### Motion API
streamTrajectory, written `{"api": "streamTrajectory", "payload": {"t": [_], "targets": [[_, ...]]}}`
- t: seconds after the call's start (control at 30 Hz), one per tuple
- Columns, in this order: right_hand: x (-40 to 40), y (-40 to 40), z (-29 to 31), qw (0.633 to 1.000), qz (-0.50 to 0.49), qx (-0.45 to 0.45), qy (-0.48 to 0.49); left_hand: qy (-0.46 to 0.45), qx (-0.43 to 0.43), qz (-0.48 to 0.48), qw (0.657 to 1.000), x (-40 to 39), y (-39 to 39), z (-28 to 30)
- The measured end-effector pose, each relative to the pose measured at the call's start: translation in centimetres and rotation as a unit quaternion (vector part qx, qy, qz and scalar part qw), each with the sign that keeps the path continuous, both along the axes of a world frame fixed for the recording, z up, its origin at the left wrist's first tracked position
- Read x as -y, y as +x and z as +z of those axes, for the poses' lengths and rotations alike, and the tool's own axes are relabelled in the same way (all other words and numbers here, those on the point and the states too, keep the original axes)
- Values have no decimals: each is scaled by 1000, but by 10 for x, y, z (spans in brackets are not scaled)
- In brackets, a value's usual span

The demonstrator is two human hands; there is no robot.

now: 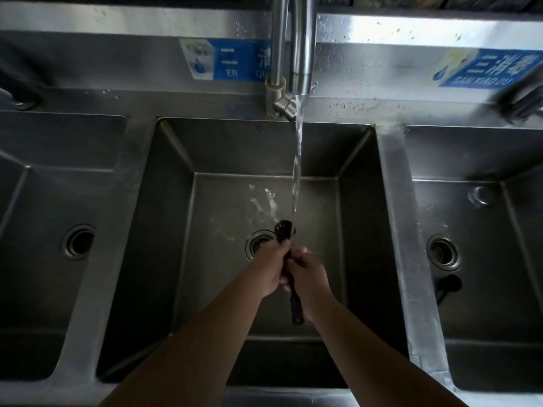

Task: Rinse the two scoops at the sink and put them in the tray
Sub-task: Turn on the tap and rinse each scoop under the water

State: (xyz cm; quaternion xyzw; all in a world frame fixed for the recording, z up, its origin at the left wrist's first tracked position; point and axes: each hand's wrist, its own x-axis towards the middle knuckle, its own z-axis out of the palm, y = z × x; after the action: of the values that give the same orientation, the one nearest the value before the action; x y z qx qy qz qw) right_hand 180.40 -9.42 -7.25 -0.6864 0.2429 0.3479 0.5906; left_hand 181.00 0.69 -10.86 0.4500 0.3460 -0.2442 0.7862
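A dark scoop (284,229) is held over the middle basin (223,154), its round bowl pointing away from me under the running water (297,160). Its long handle sticks out toward me below my hands. My left hand (271,265) and my right hand (308,274) are both closed around the handle, side by side. A second dark scoop (448,284) lies on the floor of the right basin, near its drain. No tray is in view.
The faucet (296,45) rises from the back ledge above the middle basin. A steel sink unit holds three basins, each with a round drain: left (78,241), middle (260,242), right (443,251). Blue labels (484,69) hang on the backsplash.
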Motion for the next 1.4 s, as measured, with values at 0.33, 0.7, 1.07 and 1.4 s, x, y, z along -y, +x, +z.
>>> {"api": "streamTrajectory", "payload": {"t": [0.33, 0.7, 1.07, 1.4], "targets": [[-27, 58, 34, 995, -55, 65, 53, -17, 68, 56, 996, -20, 48, 36], [-45, 108, 87, 973, 17, 210, 94, -41, 171, 115, 978, -44, 101, 100], [-2, 17, 50, 994, -41, -12, 105, 6, 67, -6, 998, -11, 16, 55], [21, -41, 37, 991, -38, -75, 100, -54, -1, 87, 995, 2, -31, 40]]}}
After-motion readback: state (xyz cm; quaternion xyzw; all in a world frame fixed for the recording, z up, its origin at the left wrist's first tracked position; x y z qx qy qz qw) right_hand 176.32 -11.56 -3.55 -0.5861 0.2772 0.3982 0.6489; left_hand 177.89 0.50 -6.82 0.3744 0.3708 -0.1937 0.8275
